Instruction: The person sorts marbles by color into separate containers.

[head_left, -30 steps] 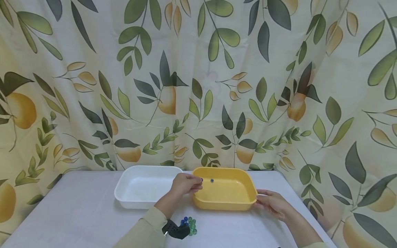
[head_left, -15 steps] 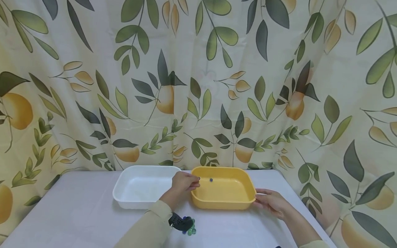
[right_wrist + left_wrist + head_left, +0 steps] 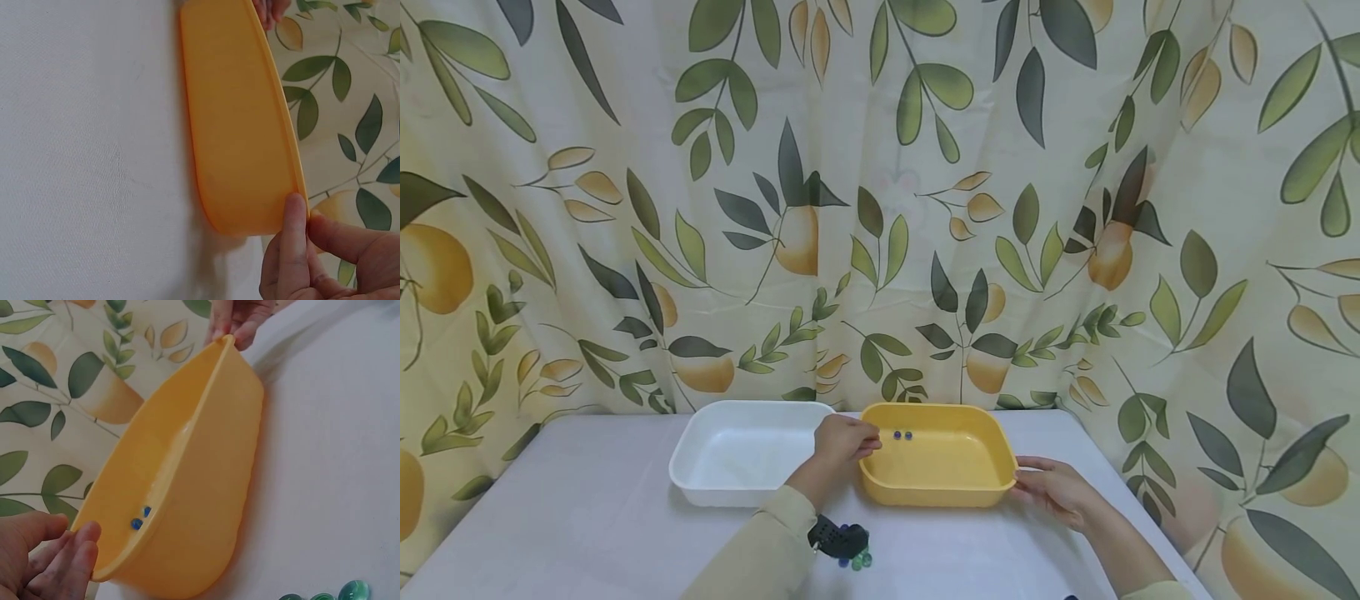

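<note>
A yellow tray (image 3: pixel 940 471) stands on the table with two dark blue marbles (image 3: pixel 902 435) on its floor, near the left end. My left hand (image 3: pixel 841 440) is at the tray's left rim; in the left wrist view its fingers (image 3: pixel 84 550) are slightly parted and no marble shows between them. At the opposite end, my right hand (image 3: pixel 1056 492) pinches the tray's right rim. The right wrist view shows a finger against the tray's outer wall (image 3: pixel 244 144) and the thumb at the rim. Green and blue marbles (image 3: pixel 857 563) lie together in front, partly hidden by the left wrist's black band.
A white tray (image 3: pixel 737 458) stands to the left of the yellow one, behind my left forearm. The table (image 3: pixel 587 517) has a white cover, and a leaf-and-fruit patterned curtain (image 3: pixel 880 208) hangs behind its back edge.
My left hand has let go of a blue marble, which now lies beside the first in the yellow tray. The right hand keeps its hold on the rim.
</note>
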### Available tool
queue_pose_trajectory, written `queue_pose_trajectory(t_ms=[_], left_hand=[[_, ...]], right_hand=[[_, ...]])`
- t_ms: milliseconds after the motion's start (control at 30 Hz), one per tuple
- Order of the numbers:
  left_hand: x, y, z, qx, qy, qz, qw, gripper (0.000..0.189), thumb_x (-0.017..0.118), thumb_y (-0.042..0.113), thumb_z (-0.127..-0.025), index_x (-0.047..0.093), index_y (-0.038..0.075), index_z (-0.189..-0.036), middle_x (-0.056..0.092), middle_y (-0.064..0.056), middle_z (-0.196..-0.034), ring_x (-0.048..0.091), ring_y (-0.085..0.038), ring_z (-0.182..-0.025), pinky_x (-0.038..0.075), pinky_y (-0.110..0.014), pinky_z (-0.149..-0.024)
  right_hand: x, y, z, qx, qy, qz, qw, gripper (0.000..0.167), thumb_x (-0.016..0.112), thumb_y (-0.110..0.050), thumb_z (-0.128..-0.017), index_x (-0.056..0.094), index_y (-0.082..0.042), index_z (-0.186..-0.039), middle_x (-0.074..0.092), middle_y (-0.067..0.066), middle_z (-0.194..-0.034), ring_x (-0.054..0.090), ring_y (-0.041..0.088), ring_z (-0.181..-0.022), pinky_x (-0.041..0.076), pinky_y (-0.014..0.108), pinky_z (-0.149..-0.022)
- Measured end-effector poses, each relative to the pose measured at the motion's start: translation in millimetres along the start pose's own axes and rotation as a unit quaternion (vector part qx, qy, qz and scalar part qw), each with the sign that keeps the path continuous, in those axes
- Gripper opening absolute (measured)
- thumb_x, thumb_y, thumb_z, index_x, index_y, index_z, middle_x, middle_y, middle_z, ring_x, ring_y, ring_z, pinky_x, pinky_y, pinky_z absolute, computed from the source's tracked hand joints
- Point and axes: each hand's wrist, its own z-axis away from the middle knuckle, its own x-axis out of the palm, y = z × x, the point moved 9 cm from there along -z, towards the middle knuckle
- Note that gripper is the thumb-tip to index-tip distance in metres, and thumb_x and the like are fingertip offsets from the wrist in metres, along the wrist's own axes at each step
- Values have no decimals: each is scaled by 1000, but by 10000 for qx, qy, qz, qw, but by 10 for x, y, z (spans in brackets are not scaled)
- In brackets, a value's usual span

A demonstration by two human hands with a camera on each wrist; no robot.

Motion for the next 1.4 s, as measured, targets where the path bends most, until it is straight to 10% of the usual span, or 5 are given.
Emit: queue_pose_trajectory(t_ms=[767,1400], left_hand=[[-17,75,352,26,-647,226,9976,22,70,14,-90,72,-4,-102,75,-10,-83,72,-13,-72,60,-23,-67],[-330,-197,797,-212,-956,317,9947,34,68,22,-93,68,-3,-116,75,-8,-93,74,-19,-83,61,-27,-73]], right_hand=[[3,-5,3,26,-2,-3,10000,59,55,7,-95,23,20,-143,69,11,-95,70,17,-86,59,35,-86],[-9,25,-27,95,17,29,9999,60,54,5,-96,21,18,-145,68,15,-103,70,18,-89,57,36,-91]])
